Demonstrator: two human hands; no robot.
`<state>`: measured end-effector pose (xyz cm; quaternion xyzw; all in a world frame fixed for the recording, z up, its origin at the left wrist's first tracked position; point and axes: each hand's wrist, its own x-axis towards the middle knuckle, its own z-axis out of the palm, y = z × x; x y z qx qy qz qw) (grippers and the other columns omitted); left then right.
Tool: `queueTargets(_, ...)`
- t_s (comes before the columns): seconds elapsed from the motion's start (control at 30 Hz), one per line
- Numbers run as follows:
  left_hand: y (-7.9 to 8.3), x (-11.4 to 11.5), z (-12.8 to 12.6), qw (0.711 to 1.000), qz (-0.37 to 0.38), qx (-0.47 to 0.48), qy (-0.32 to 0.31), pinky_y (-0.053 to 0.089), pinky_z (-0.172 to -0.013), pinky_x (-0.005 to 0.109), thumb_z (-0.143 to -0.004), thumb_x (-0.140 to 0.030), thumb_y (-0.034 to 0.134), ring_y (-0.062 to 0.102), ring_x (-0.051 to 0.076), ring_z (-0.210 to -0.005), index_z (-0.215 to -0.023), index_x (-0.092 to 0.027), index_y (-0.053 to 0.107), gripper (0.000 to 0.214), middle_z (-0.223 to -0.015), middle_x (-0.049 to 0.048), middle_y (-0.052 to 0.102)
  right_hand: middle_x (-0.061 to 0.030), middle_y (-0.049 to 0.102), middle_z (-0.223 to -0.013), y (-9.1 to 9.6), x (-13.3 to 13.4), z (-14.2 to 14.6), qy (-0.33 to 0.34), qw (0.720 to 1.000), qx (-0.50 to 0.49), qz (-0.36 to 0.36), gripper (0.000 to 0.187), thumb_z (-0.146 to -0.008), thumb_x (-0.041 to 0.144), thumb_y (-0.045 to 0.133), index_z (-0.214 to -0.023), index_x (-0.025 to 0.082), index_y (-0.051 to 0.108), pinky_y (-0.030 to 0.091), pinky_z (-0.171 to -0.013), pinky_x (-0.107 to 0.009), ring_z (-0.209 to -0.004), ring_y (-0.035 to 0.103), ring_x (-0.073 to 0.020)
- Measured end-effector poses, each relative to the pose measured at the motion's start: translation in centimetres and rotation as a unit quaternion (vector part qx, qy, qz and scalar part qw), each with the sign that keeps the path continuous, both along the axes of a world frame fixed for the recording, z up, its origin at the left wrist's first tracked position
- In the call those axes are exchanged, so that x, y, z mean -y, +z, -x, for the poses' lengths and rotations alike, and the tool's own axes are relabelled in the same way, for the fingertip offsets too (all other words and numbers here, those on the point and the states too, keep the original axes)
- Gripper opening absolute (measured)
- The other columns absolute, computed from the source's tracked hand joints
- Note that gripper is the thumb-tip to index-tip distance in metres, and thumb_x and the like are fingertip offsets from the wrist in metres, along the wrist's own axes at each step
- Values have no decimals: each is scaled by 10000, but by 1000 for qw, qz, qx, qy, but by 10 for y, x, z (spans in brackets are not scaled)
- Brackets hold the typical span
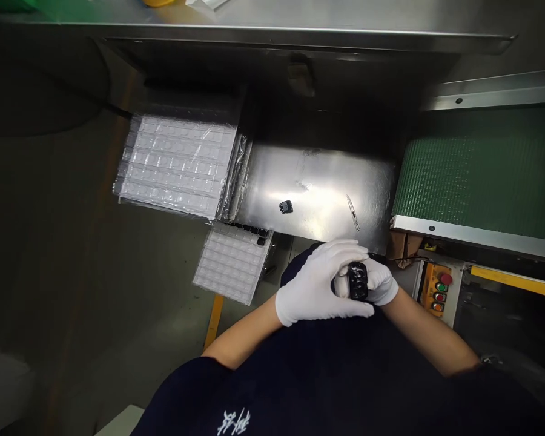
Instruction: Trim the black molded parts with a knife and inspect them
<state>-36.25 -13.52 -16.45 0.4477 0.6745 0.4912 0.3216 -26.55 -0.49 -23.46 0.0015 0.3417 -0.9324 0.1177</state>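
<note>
Close to my body, both hands in white gloves are around a small glossy black plastic part [358, 282] with rounded recesses in its face. My left hand [320, 283] curves about it from the left, with the thumb below and the fingers above. From the right, my right hand [381, 282] grips the same part, its fingers partly hidden behind it. Beyond the hands, a small black plastic piece [286, 207] lies on the metal table [309, 175]. To its right rests a slim silver tool [353, 213], perhaps tweezers or a knife.
Stacked clear plastic trays [177, 163] stand at the table's left end. A lower tray stack [231, 260] has some black pieces near its edge. On the right is a green conveyor belt [485, 169], with an orange button panel [436, 290] below. A metal shelf [272, 33] runs above.
</note>
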Motion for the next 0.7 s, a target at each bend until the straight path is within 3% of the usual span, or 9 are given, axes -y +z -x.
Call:
queueTargets(0.17,-1,-9,-9,1000,1,4,11,456,-1156,544,-637,-436,963,612,367,-1315,-1259,-244,674,712,-1294,117,726,-17,607,-531,-22,-3,-7,17,999,-9,-33,574,-587,753,746,-702,215,582,576,-564,-346,-511,634,-201)
queueTargets(0.27,-6,-6,-9,998,0,34,43,462,-1151,491,-816,-374,839,623,318,-1309,-1173,-215,715,410,-1284,124,732,-9,616,-538,-24,-6,-6,44,999,11,6,588,-568,739,763,-746,206,590,543,-476,-329,-444,596,-190)
queueTargets(0.33,-10,-1,-4,992,32,73,101,483,-1115,439,-916,-348,729,651,274,-1256,-1110,-208,737,240,-1268,113,737,-11,649,-573,-19,-9,-5,66,998,17,11,553,-607,668,798,-813,185,624,526,-441,-318,-421,594,-189)
queueTargets(0.4,-16,9,4,967,91,112,208,525,-1000,378,-947,-381,682,693,233,-1099,-1036,-198,742,212,-1151,87,759,-32,721,-713,-12,-13,-2,42,994,41,-92,481,-672,534,845,-935,171,673,566,-507,-320,-525,668,-200)
queueTargets(0.47,-23,23,15,928,140,152,311,529,-800,314,-944,-465,666,672,186,-850,-886,-177,719,299,-904,49,735,-57,763,-907,-7,-14,6,-29,955,27,-294,399,-734,396,861,-1037,185,709,620,-679,-345,-742,738,-214)
queueTargets(0.53,-30,41,26,901,166,236,323,434,-594,266,-937,-564,636,546,134,-618,-726,-163,652,453,-672,6,616,-75,760,-1038,-6,-9,19,-84,878,-68,-467,290,-804,270,805,-1078,209,732,619,-844,-384,-929,741,-225)
queueTargets(0.63,-45,70,42,848,149,448,240,221,-458,230,-855,-628,715,314,69,-461,-668,-174,553,518,-543,-67,419,-77,748,-1079,-12,12,52,-102,767,-252,-581,320,-858,125,644,-1137,254,730,610,-871,-423,-982,726,-233)
queueTargets(0.7,-61,91,55,798,113,547,225,156,-447,226,-790,-597,801,234,47,-442,-683,-194,502,513,-544,-100,336,-74,742,-1080,-22,30,78,-76,728,-307,-608,410,-853,57,563,-1168,270,714,611,-851,-419,-978,720,-228)
